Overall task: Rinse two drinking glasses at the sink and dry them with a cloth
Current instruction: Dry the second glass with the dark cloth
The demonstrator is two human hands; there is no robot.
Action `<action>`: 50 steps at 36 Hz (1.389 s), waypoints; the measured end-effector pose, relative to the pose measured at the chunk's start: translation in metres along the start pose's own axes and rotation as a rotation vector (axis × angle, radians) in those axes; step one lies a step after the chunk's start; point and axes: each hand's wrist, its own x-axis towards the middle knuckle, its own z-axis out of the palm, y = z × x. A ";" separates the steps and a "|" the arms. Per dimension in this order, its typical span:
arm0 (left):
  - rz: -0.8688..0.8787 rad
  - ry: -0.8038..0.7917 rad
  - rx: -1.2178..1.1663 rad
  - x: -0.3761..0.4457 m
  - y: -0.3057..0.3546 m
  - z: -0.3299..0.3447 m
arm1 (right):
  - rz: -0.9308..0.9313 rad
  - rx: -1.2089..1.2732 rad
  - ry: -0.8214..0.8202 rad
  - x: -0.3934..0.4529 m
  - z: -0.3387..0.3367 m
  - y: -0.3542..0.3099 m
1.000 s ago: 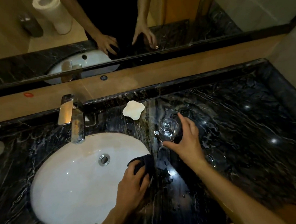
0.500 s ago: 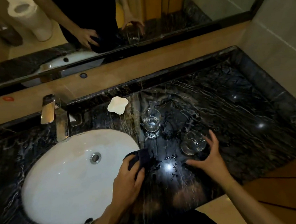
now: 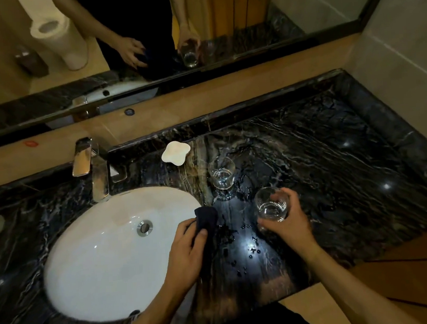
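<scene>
Standing upright on the dark marble tabletop [image 3: 335, 178], one glass [image 3: 221, 172] is seen just right of the white sink [image 3: 108, 257], near a white dish [image 3: 176, 152] and well apart from both hands. The second glass [image 3: 271, 203] is gripped by the right hand [image 3: 286, 222], its fingers [image 3: 278, 195] curled round the wall, above scattered water drops. A dark cloth [image 3: 206, 219] is held by the left hand [image 3: 187, 249] at the sink's right rim, fingers curled over it; a faucet [image 3: 91, 167] is noted behind the basin.
</scene>
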 end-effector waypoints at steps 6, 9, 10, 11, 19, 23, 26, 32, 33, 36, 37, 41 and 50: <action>0.130 -0.161 -0.060 0.004 0.042 -0.031 | -0.188 0.000 -0.140 -0.017 0.006 -0.040; 0.248 -0.229 -0.014 0.004 0.065 -0.046 | -0.304 -0.073 -0.172 -0.018 0.011 -0.053; 0.290 -0.248 0.040 0.003 0.072 -0.050 | -0.337 -0.110 -0.172 -0.018 0.012 -0.056; 0.338 -0.269 0.125 0.003 0.078 -0.053 | -0.359 -0.144 -0.168 -0.017 0.013 -0.060; 0.469 -0.522 0.623 0.010 0.098 -0.060 | -0.451 -0.337 -0.276 -0.015 0.010 -0.092; 0.480 -0.573 0.751 0.022 0.101 -0.066 | -0.544 -0.416 -0.346 -0.010 0.010 -0.110; 0.483 -0.594 0.828 0.030 0.106 -0.068 | -0.620 -0.457 -0.377 -0.004 0.014 -0.122; 0.431 -0.609 0.892 0.048 0.110 -0.065 | -0.709 -0.514 -0.374 0.014 0.024 -0.135; 0.411 -0.607 0.888 0.050 0.110 -0.064 | -0.717 -0.525 -0.362 0.015 0.025 -0.137; 0.372 -0.571 0.835 0.059 0.111 -0.064 | -0.778 -0.533 -0.333 0.019 0.029 -0.141; 0.353 -0.563 0.788 0.061 0.111 -0.064 | -0.794 -0.527 -0.317 0.021 0.031 -0.141; 0.170 -0.637 0.515 0.067 0.110 -0.068 | -0.882 -0.547 -0.245 0.026 0.040 -0.139; -0.318 -0.529 -0.326 0.064 0.111 -0.070 | -0.991 -0.567 -0.065 0.033 0.056 -0.135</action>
